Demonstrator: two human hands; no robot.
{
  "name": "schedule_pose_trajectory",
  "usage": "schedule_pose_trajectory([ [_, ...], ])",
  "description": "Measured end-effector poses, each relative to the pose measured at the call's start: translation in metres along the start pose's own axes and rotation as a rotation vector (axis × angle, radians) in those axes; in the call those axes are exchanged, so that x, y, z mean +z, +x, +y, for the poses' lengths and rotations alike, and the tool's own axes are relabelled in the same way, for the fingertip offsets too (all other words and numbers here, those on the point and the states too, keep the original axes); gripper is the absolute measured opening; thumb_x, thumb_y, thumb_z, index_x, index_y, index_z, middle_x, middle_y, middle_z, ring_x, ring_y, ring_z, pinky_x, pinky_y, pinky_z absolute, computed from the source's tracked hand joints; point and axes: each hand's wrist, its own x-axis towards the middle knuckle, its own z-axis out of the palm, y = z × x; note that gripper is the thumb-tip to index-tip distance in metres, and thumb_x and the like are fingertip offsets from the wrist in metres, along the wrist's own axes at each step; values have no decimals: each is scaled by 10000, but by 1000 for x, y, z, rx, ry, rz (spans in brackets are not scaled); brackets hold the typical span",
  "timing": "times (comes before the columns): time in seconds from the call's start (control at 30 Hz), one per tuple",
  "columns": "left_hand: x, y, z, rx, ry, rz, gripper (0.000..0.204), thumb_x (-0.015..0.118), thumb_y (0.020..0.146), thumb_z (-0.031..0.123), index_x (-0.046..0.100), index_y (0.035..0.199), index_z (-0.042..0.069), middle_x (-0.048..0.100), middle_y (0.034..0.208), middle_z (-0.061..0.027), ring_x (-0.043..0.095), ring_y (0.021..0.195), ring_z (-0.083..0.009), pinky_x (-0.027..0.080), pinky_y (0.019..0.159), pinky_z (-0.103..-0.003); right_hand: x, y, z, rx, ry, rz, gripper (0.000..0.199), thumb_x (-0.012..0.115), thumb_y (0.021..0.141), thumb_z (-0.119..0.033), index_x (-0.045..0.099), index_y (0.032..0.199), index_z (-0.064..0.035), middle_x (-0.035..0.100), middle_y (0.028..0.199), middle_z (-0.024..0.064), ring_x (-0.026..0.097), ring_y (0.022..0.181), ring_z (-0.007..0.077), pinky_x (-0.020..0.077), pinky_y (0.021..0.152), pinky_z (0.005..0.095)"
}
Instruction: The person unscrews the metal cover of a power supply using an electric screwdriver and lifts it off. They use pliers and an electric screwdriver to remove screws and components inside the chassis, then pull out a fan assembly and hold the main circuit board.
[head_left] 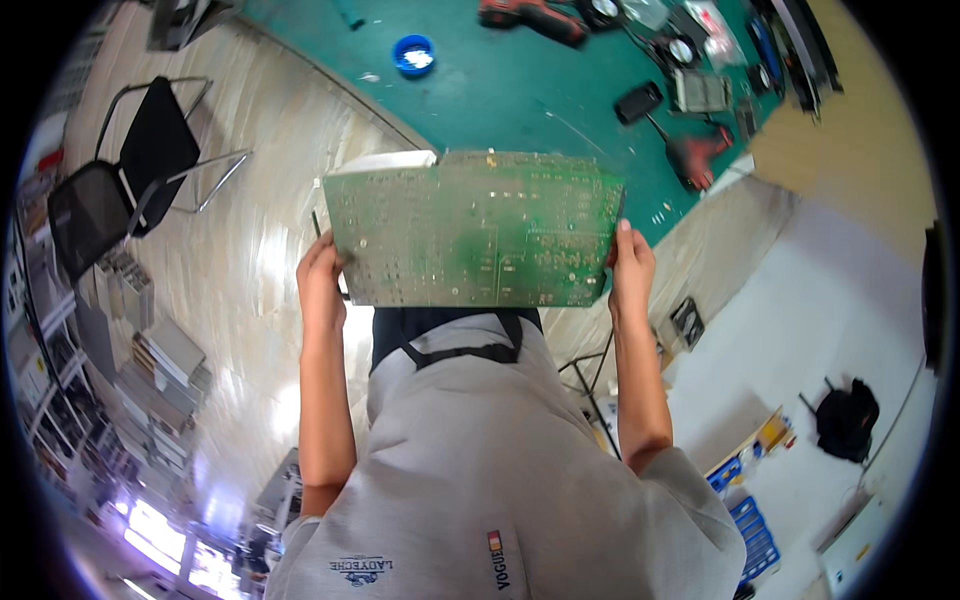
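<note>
A large green circuit board (470,235) is held up in front of my waist, its solder-dotted face toward me. My left hand (321,280) grips its left edge, thumb near the face and the other fingers mostly hidden. On the opposite edge, my right hand (631,265) is closed around the side with the thumb up along it. A pale block-like part (395,161) shows above the board's upper left edge. Whatever sits on the board's far side is hidden from me.
Beyond the board lies a green-topped workbench (480,100) with a blue round container (413,55), a red power drill (697,157), another red tool (535,18) and a black box-shaped item (638,102). A black chair (130,180) stands left; a black bag (847,419) is at the right.
</note>
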Motion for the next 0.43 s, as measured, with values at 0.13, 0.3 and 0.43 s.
schedule_pose_trajectory([
  [0.13,-75,-18,-24,2,-226,177,582,442,771,64,467,1308,-157,596,1162,-124,539,984,-142,390,903,-231,65,-32,-13,-103,-38,-106,343,550,987,-331,576,763,-73,470,661,-47,392,615,52,311,561,230],
  [0.3,-188,-32,-71,11,-399,294,632,423,732,53,443,1327,-158,573,1239,-146,526,1114,-162,374,979,-258,160,-84,-29,-239,-137,-312,303,572,981,-313,624,844,-48,531,702,-39,436,624,36,352,564,205],
  [0.43,-261,-55,-93,-7,-527,451,653,424,731,66,429,1351,-141,563,1265,-164,516,1166,-178,354,1021,-266,239,-130,-31,-236,-233,-470,320,583,975,-318,615,834,-32,530,702,-29,436,629,43,362,573,202],
])
